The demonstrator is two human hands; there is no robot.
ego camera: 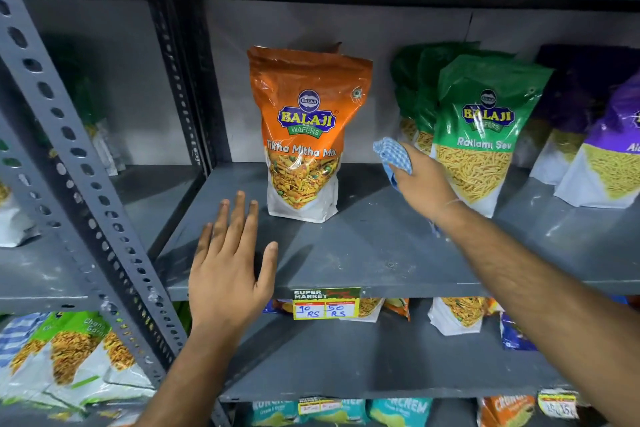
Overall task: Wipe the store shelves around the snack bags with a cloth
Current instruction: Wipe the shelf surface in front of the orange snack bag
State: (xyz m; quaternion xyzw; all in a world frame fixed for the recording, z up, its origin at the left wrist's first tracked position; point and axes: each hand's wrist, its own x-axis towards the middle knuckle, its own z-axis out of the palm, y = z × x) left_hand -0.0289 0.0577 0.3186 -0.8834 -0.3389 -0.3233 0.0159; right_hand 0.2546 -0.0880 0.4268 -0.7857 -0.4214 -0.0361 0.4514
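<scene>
A grey metal shelf [363,253] holds an upright orange snack bag [304,135] in its middle. To the right stand green snack bags [485,128] in a row, then purple ones [609,149]. My right hand [422,184] reaches into the gap between the orange and green bags, gripping a blue-and-white checked cloth [393,156] held a little above the shelf. My left hand [232,260] hovers flat with fingers apart over the shelf's front left, just left of the orange bag, holding nothing.
A perforated grey upright [86,204] runs diagonally on the left, with another shelf bay and bags [69,357] beyond it. A yellow price tag [325,305] hangs on the shelf's front edge. Lower shelves hold more snack bags [457,315].
</scene>
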